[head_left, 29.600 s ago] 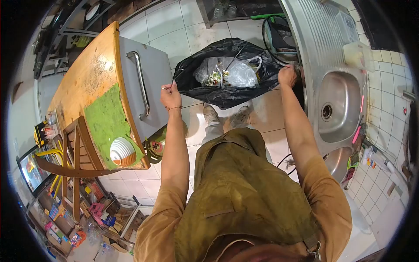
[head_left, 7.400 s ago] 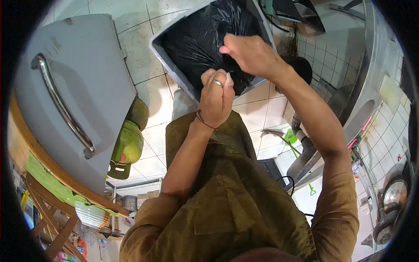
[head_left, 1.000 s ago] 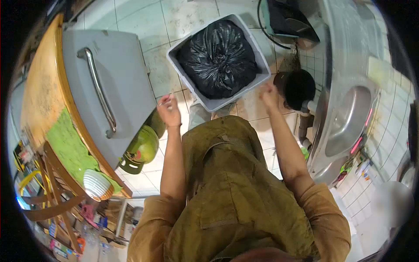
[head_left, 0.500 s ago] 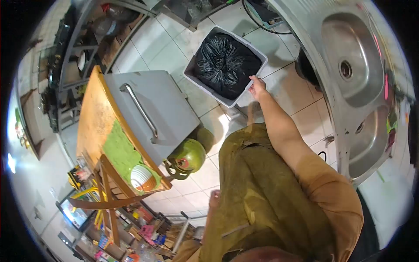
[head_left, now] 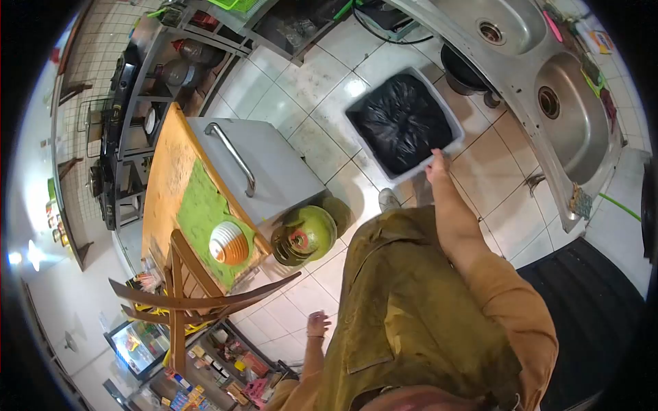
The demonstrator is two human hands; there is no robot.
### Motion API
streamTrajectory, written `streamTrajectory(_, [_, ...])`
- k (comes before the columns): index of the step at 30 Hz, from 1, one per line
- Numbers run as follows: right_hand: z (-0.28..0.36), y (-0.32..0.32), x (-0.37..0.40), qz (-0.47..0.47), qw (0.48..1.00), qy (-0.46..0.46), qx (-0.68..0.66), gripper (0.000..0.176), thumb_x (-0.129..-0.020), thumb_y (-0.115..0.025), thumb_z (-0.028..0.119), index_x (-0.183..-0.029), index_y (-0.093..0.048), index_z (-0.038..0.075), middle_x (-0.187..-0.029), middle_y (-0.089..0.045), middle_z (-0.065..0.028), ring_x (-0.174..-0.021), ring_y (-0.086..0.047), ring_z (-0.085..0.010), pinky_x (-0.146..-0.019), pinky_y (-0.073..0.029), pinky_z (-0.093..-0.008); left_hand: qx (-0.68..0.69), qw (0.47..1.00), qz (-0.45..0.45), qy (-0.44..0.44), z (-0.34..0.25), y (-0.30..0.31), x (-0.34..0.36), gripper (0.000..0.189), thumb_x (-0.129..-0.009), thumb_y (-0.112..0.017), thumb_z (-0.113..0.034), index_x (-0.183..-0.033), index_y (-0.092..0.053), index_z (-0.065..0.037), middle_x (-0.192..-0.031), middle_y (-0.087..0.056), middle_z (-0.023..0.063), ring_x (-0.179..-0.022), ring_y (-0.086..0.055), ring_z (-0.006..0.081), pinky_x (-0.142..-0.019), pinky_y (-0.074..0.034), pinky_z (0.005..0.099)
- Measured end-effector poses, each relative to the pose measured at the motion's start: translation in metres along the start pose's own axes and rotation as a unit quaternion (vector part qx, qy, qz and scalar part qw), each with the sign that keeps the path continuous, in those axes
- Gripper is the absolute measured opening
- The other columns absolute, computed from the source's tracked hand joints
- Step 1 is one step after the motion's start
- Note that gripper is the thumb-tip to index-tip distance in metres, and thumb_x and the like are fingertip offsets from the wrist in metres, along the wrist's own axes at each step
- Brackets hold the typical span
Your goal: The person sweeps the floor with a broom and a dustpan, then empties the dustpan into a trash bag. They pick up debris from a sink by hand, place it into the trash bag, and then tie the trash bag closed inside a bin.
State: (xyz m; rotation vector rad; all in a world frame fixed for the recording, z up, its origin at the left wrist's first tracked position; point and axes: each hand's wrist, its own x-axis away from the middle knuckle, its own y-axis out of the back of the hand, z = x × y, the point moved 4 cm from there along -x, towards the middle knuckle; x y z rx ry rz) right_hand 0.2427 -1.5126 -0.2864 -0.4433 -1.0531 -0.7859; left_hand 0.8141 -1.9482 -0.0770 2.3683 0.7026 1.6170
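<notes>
My right hand (head_left: 437, 166) is closed on the near right rim of a grey-white bin (head_left: 458, 125). Inside the bin, a black plastic bag (head_left: 401, 120) lies with its top gathered in the middle. My left hand (head_left: 318, 324) hangs low at my side over the tiled floor, fingers apart and holding nothing. The nearest thing to it is the apron (head_left: 411, 294) I wear. A shoe (head_left: 388, 199) shows just below the bin.
The double steel sink (head_left: 510, 85) runs along the right, with a black bucket (head_left: 460, 72) beneath. On the left are a grey fridge (head_left: 267, 154), a wooden-topped counter (head_left: 161, 178), a green gas cylinder (head_left: 312, 233) and a wooden chair (head_left: 177, 301). A dark mat (head_left: 582, 308) lies lower right.
The bin, still held at its rim by my right hand, appears further right and slightly lower. The camera view has shifted. My left hand shows more fully, away from the apron.
</notes>
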Motion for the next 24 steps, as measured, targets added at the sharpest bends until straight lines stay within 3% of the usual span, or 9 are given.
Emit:
streamTrajectory(1, [0.003, 0.032, 0.003, -0.026, 0.999, 0.007, -0.039, 0.049, -0.072, -0.073, 0.021, -0.117, -0.057, 0.011, -0.100, -0.061, -0.0094, -0.088, -0.058, -0.0253, -0.070, -0.049, -0.0427, -0.010, 0.998, -0.017, 0.055, -0.021, 0.007, 0.016, 0.036, -0.092, -0.059, -0.038, -0.110, -0.050, -0.008, -0.088, -0.065, 0.0096, -0.061, -0.064, 0.0178, -0.048, -0.046, 0.0291])
streamTrajectory(3, [0.010, 0.096, -0.002, 0.017, 0.993, -0.013, -0.118, 0.047, -0.071, -0.072, 0.018, -0.115, -0.058, 0.007, -0.106, -0.061, -0.0103, -0.092, -0.060, -0.0267, -0.075, -0.051, -0.0439, 0.003, 0.999, -0.024, 0.042, -0.004, 0.021, 0.021, 0.039, -0.091, -0.060, -0.039, -0.111, -0.049, -0.006, -0.089, -0.066, 0.0099, -0.060, -0.064, 0.0177, -0.048, -0.046, 0.0296])
streamTrajectory(6, [0.027, 0.194, 0.007, -0.028, 0.993, 0.016, -0.113, 0.049, -0.071, -0.072, 0.017, -0.116, -0.058, 0.003, -0.112, -0.060, -0.0117, -0.097, -0.060, -0.0280, -0.083, -0.051, -0.0430, -0.144, 0.988, 0.030, 0.040, 0.001, 0.028, 0.031, 0.039, -0.092, -0.059, -0.039, -0.112, -0.049, -0.006, -0.089, -0.067, 0.0094, -0.060, -0.064, 0.0170, -0.048, -0.047, 0.0298])
streamTrajectory(11, [0.035, 0.360, 0.007, -0.040, 0.981, 0.042, -0.183, 0.046, -0.072, -0.069, 0.019, -0.111, -0.060, -0.003, -0.101, -0.063, -0.0142, -0.091, -0.062, -0.0275, -0.079, -0.051, -0.0415, -0.236, 0.970, 0.030, -0.057, -0.009, -0.015, 0.060, 0.041, -0.093, -0.056, -0.042, -0.111, -0.051, -0.005, -0.086, -0.066, 0.0099, -0.063, -0.064, 0.0165, -0.048, -0.046, 0.0296])
streamTrajectory(13, [0.039, 0.430, 0.017, -0.055, 0.977, 0.035, -0.204, 0.044, -0.072, -0.069, 0.020, -0.110, -0.061, -0.003, -0.100, -0.063, -0.0140, -0.091, -0.061, -0.0276, -0.080, -0.050, -0.0410, -0.149, 0.986, 0.076, -0.008, -0.011, -0.037, 0.058, 0.037, -0.092, -0.059, -0.037, -0.106, -0.054, -0.003, -0.083, -0.065, 0.0094, -0.066, -0.064, 0.0166, -0.049, -0.050, 0.0298])
streamTrajectory(15, [0.043, 0.498, 0.024, -0.070, 0.977, 0.018, -0.202, 0.041, -0.073, -0.070, 0.018, -0.109, -0.062, 0.000, -0.101, -0.065, -0.0131, -0.090, -0.062, -0.0268, -0.080, -0.051, -0.0376, -0.338, 0.933, 0.087, -0.090, -0.041, -0.075, 0.067, 0.029, -0.091, -0.062, -0.030, -0.100, -0.057, -0.002, -0.082, -0.065, 0.0090, -0.066, -0.064, 0.0169, -0.053, -0.055, 0.0285])
streamTrajectory(19, [0.042, 0.636, 0.024, -0.105, 0.961, 0.049, -0.251, 0.033, -0.075, -0.070, 0.018, -0.103, -0.063, 0.002, -0.095, -0.066, -0.0117, -0.087, -0.063, -0.0247, -0.076, -0.050, -0.0357, -0.305, 0.940, 0.105, -0.113, -0.102, -0.138, 0.057, 0.023, -0.094, -0.057, -0.025, -0.101, -0.059, -0.003, -0.085, -0.065, 0.0067, -0.062, -0.063, 0.0140, -0.051, -0.051, 0.0254])
streamTrajectory(21, [0.027, 0.694, 0.020, -0.093, 0.945, 0.061, -0.307, 0.035, -0.076, -0.068, 0.018, -0.106, -0.061, 0.003, -0.101, -0.065, -0.0119, -0.091, -0.063, -0.0260, -0.083, -0.051, -0.0364, -0.393, 0.891, 0.133, -0.186, -0.143, -0.197, 0.083, 0.019, -0.095, -0.056, -0.027, -0.102, -0.055, -0.010, -0.080, -0.060, 0.0008, -0.056, -0.056, 0.0112, -0.043, -0.041, 0.0263])
streamTrajectory(24, [0.013, 0.751, 0.026, -0.095, 0.906, 0.076, -0.406, 0.049, -0.077, -0.069, 0.016, -0.121, -0.055, -0.001, -0.117, -0.061, -0.0151, -0.105, -0.060, -0.0279, -0.092, -0.049, -0.0424, -0.392, 0.874, 0.205, -0.202, -0.175, -0.295, 0.083, 0.027, -0.093, -0.061, -0.031, -0.110, -0.057, -0.010, -0.091, -0.063, 0.0053, -0.067, -0.062, 0.0147, -0.055, -0.049, 0.0273])
